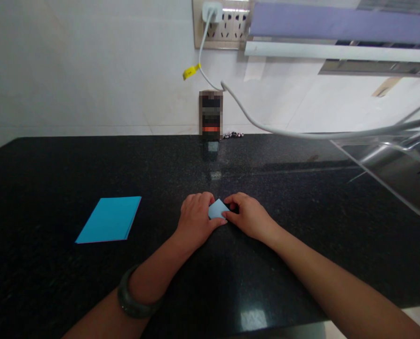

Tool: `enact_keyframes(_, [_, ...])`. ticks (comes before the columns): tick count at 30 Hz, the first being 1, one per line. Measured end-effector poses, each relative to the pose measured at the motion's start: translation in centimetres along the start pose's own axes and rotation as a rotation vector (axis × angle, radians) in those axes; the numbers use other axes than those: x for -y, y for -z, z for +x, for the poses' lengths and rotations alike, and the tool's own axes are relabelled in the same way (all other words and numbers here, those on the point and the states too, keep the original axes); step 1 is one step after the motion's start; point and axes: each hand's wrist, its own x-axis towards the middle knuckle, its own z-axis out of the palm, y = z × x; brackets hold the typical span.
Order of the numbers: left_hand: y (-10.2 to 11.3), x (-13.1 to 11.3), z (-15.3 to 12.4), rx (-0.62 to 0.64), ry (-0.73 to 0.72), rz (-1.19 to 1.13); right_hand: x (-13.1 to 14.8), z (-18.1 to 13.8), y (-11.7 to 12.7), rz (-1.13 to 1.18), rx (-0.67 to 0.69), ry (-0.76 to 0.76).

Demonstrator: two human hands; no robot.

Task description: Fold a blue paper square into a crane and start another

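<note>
Between my two hands is a small folded piece of light blue paper [217,210], with one corner pointing toward the wall. My left hand [197,217] grips its left side, the thumb lying along the near edge and the other fingers curled at the far side. At the right corner, my right hand [247,215] pinches the paper between thumb and fingers. Both thumb tips come close together at the near edge. Parts of the paper are hidden under the fingers. To the left lies a stack of bright blue square paper sheets [109,219], apart from both hands.
A black countertop [153,174] runs back to a white wall. Against the wall stands a phone-like object [211,115], blurred out, beside a beaded strand [233,135]. A grey cable [245,110] hangs from the wall socket [227,23] toward a metal sink [403,165] at right.
</note>
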Motion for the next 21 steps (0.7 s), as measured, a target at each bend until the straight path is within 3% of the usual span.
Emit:
enact_keyframes(10, [-0.3,0.0,-0.1,-0.009,-0.054,0.004,0.3,0.2,0.0,0.046,0.001,-0.069])
enact_keyframes(14, [-0.8,0.3,-0.1,-0.041,-0.058,-0.040,-0.1,0.4,-0.3,0.204,0.006,-0.047])
enact_keyframes(18, [-1.0,0.8,0.0,-0.166,-0.055,-0.201,-1.3,0.7,-0.6,0.537,0.037,0.010])
enact_keyframes(21, [-0.5,0.9,0.1,-0.293,-0.148,-0.229,-2.0,0.9,-0.3,0.619,0.022,0.155])
